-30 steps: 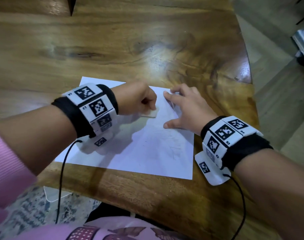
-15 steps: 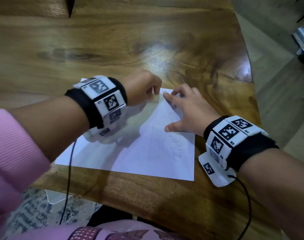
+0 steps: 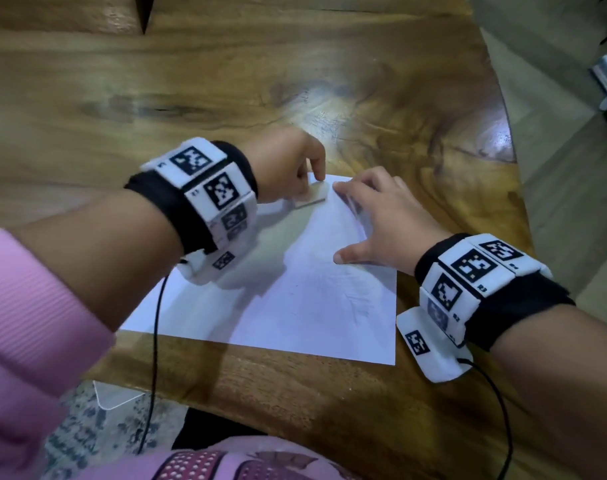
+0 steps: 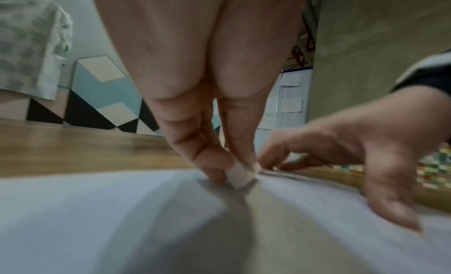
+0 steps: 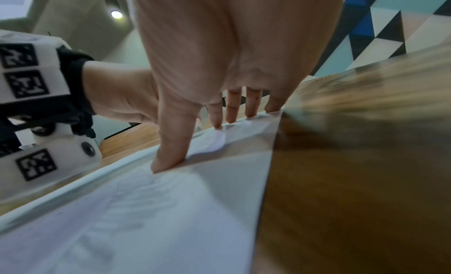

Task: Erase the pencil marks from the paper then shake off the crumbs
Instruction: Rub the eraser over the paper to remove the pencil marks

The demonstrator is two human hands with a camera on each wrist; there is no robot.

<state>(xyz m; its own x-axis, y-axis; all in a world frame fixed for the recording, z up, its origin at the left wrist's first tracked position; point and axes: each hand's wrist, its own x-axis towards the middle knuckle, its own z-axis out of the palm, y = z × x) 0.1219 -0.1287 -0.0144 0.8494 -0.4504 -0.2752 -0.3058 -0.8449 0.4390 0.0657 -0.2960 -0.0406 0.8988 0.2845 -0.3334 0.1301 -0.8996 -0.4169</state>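
**Two hands on one sheet, eraser at the far edge**

Two hands are what I see working over a single white paper lying flat on the wooden table. Starting from the left: my left hand is bent down at the wrist, its thumb and fingers pinching a small pale eraser. The eraser touches the paper close to its far edge, and the left wrist view shows its lower corner pressed against the sheet between the fingertips. A black band with white marker blocks wraps that wrist, and a thin black cable hangs from it across the near edge of the table.

Just beside the eraser, to the right, my right hand lies spread on the paper near its far right corner, fingers straight and released, gripping nothing. In the right wrist view the thumb and fingertips press the sheet down, with the paper's right edge running alongside bare wood.

Faint grey pencil marks show on the right half of the sheet, nearer to me than the right hand.
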